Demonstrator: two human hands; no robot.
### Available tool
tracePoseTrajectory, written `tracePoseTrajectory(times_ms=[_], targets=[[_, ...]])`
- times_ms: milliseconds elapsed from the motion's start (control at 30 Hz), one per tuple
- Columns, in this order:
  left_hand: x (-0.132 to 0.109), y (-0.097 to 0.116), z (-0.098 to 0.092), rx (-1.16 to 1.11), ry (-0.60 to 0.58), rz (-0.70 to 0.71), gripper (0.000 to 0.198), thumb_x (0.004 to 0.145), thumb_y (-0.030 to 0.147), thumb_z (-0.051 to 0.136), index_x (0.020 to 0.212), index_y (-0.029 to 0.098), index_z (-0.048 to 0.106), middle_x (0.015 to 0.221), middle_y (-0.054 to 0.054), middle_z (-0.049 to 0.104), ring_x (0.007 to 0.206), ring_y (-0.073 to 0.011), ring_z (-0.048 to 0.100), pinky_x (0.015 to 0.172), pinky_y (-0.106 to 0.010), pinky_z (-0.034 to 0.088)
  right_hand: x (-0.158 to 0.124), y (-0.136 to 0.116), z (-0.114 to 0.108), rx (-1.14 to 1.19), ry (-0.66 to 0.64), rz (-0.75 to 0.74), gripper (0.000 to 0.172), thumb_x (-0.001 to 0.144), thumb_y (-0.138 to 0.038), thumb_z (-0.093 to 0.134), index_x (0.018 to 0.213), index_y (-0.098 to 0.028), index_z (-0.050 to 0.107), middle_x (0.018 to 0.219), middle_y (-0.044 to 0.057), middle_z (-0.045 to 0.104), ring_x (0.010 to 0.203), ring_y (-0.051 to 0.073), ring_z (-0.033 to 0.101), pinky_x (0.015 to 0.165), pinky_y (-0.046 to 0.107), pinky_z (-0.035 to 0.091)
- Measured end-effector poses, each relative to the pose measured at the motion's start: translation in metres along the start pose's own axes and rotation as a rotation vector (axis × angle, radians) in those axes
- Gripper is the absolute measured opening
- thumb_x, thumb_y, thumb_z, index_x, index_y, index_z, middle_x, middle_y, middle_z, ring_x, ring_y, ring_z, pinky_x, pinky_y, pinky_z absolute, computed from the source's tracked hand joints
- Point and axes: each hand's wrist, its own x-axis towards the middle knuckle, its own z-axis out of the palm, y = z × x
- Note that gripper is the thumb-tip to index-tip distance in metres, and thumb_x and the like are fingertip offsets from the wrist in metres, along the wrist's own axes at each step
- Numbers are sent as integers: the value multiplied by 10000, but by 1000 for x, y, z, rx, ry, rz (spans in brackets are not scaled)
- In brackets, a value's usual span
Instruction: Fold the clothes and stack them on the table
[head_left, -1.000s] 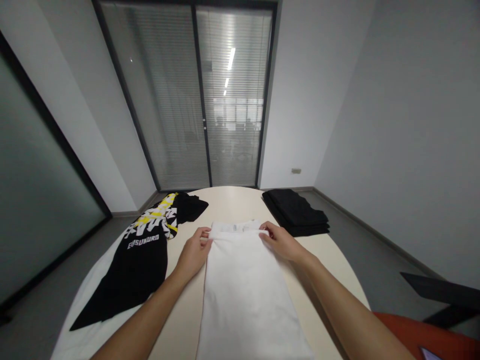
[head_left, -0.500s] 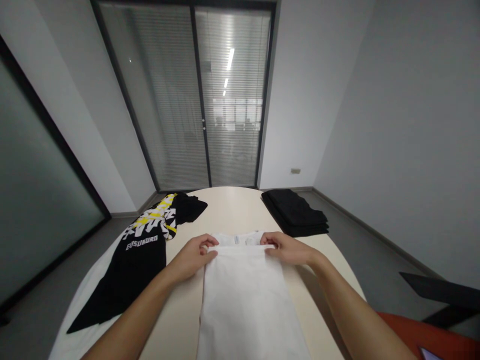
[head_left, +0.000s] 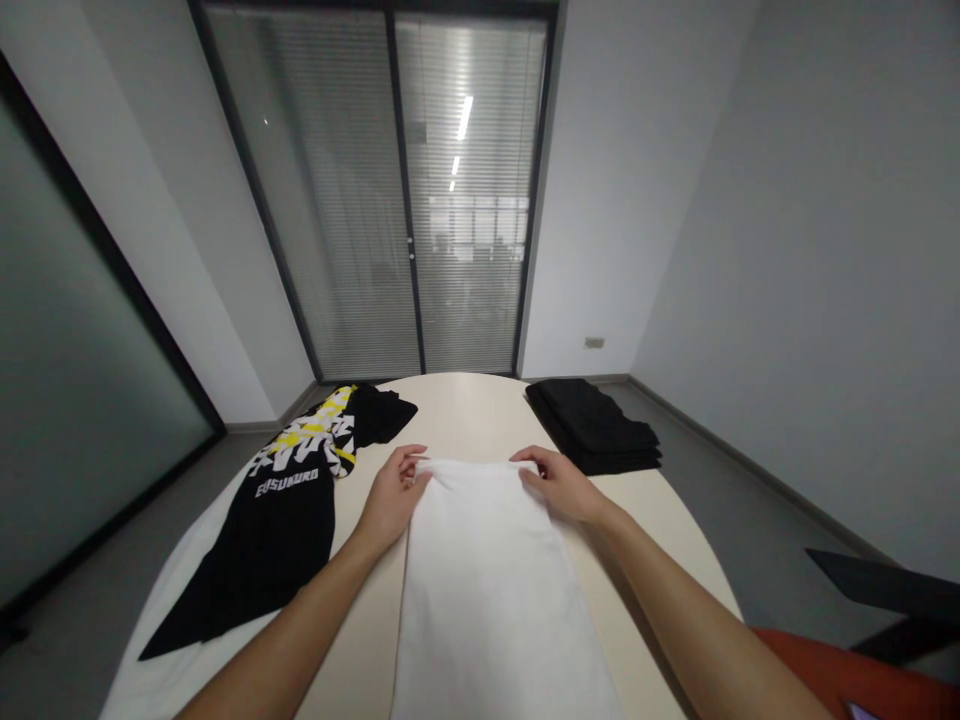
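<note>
A white T-shirt, folded into a long narrow strip, lies on the table in front of me and runs out of view at the bottom. My left hand pinches its far left corner between thumb and fingers. At the far right corner, my right hand grips the cloth the same way. Small creases pull in the fabric beside the left thumb. The shirt's neckline is hidden under the folded cloth.
On the left of the pale oval table a black T-shirt with yellow and white print lies spread over white cloth. A stack of folded black garments sits at the far right. An orange-red chair stands at lower right.
Both hands have moved slightly away from me, carrying the white shirt's folded edge forward over the neckline and its label, which showed before and are now covered.
</note>
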Motion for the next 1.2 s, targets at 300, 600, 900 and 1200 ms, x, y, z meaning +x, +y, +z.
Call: tracePoseTrajectory(times_ms=[300,600,900,1200], targets=[[11,-22,5,-65,-66,-86,507,726,216,691,1200,166,519,1066,-102,700,821,-155,662,762,-308,524,5,18,8,-28,45,2,397,885,-378,564,1238,-199,586,860,-1,588,693,140,499,676,282,423],[13,-29,8,-31,37,-74,545,723,188,702,1239,176,527,1276,-146,617,731,-110,628,743,-309,530,9,24,8,-5,139,40,412,865,-344,583,1253,-206,569,1041,46,654,717,135,528,715,287,452],[15,-21,8,-8,95,12,330,817,254,623,1141,208,578,1241,-89,628,911,-162,651,803,-309,537,13,15,9,28,295,-29,267,886,-321,536,1090,-204,661,1042,51,696,762,151,581,709,282,459],[10,-31,11,94,67,10,452,760,172,624,1207,200,563,1283,-105,579,903,-163,661,742,-292,553,13,27,11,6,258,69,379,827,-268,592,1202,-215,585,1218,80,644,818,143,616,748,283,506]])
